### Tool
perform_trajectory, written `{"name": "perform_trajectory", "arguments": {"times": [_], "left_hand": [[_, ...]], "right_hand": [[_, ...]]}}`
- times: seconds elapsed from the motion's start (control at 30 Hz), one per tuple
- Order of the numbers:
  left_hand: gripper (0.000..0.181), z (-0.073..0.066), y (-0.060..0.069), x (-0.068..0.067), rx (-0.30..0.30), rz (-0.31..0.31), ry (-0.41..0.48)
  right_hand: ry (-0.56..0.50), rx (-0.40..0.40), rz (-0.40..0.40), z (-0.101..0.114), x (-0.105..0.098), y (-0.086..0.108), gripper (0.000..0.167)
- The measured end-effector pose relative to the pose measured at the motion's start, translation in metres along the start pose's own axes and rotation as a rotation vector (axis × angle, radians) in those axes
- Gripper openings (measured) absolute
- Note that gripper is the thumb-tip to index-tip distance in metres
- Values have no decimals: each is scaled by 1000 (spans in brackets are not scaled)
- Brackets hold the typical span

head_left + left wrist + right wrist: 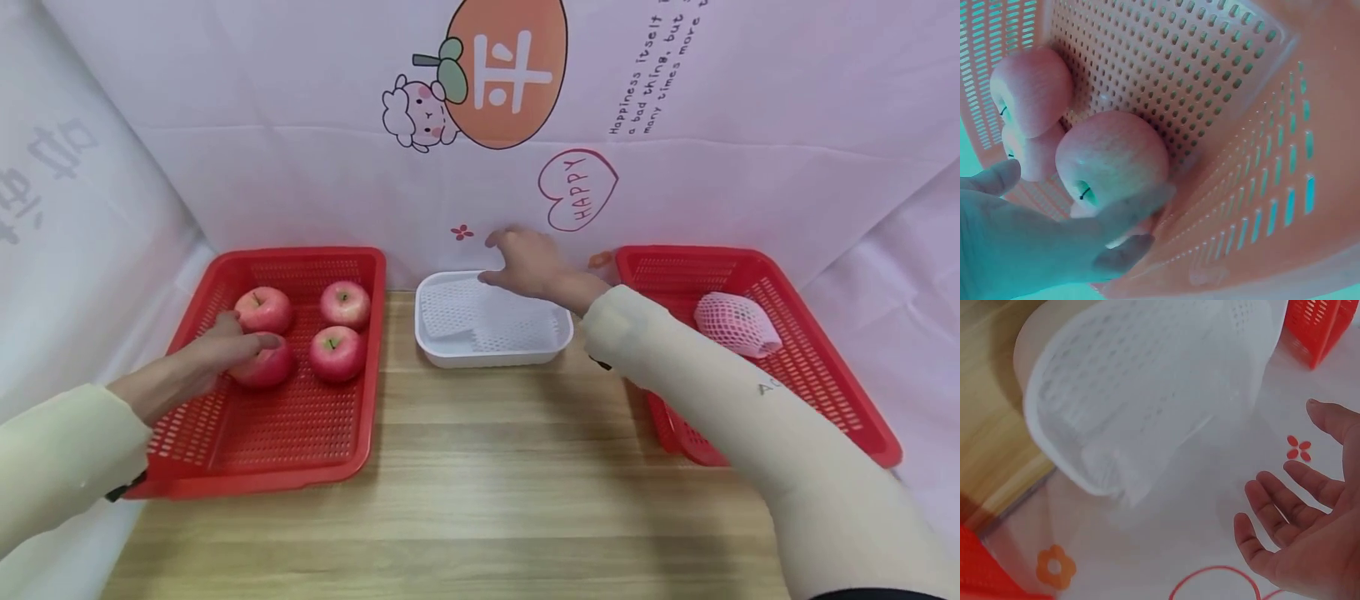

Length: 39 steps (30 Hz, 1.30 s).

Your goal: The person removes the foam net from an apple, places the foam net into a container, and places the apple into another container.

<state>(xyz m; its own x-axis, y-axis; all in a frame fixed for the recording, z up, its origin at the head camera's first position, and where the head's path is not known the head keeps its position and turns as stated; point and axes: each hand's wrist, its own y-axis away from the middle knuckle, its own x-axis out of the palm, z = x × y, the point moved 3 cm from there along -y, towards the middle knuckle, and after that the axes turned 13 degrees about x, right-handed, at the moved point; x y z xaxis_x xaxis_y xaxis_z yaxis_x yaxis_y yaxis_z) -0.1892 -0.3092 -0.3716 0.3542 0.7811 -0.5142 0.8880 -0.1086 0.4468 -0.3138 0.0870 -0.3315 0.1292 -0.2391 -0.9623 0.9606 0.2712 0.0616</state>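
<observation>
My left hand [217,346] is over the near-left apple [264,367] in the left red basket [292,425], thumb and fingers spread. In the left wrist view the hand [1041,237] lies beside an apple [1113,162], its fingers blurred; whether they touch it I cannot tell. Three more red apples [345,304] share that basket. Loosely bent and holding nothing, the fingers of my right hand [532,265] hover above the back of a white plastic tray [491,362]. White foam netting [517,321] lies inside the tray.
On the right stands another red basket [847,400] with something wrapped in pinkish-white foam netting [738,325]. A wood-grain table [487,467] carries everything. White printed cloth [300,150] rises behind the baskets and along both sides.
</observation>
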Motion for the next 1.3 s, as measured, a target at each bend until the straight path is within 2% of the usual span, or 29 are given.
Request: {"name": "perform_trajectory", "arguments": {"times": [0.1, 0.23, 0.4, 0.57, 0.8, 1.0, 1.3], "left_hand": [[111, -5, 1, 0, 9, 0, -75], [109, -10, 3, -1, 54, -34, -134], [103, -16, 5, -2, 100, -80, -157], [101, -29, 5, 1, 160, -101, -175], [101, -52, 7, 16, 217, -115, -228], [99, -69, 13, 32, 300, -103, -212], [99, -88, 24, 51, 375, -56, -197]], "right_hand": [[-19, -1, -7, -8, -13, 6, 62], [-31, 25, 7, -22, -30, 16, 65], [3, 75, 20, -43, -47, 21, 67], [32, 129, 2, -70, -65, 27, 67], [75, 187, -3, -120, -88, 38, 72], [133, 255, 72, -167, -97, 47, 82], [178, 372, 155, -235, -104, 65, 90]]}}
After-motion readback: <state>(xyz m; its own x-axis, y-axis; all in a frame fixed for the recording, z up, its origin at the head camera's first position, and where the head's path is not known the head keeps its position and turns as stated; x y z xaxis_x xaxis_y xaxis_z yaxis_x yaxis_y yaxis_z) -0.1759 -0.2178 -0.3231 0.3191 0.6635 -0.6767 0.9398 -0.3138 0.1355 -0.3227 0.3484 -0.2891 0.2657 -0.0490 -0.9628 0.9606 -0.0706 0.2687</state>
